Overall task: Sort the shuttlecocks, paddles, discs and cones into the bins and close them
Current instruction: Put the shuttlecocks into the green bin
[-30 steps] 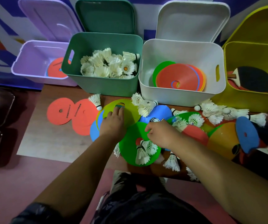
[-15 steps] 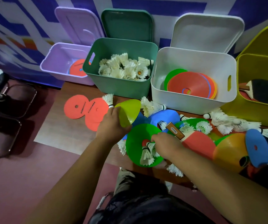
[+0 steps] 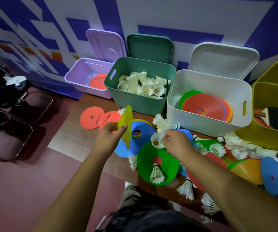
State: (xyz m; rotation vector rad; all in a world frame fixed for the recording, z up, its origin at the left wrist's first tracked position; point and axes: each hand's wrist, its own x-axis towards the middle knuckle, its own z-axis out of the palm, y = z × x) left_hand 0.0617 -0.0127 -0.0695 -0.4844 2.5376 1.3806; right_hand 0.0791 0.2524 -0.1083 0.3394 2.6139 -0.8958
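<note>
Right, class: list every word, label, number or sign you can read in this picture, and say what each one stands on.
No text here can be read.
On the left orange flat disc: one line of dark print beside the centre hole, too small and blurred to read.
On the right orange flat disc: a similar dark line, also unreadable.
Elsewhere no lettering shows.

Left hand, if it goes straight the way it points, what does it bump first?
Probably the front wall of the green bin, with the yellow cone it grips hitting before the left hand does. Depth is hard to judge.
</note>
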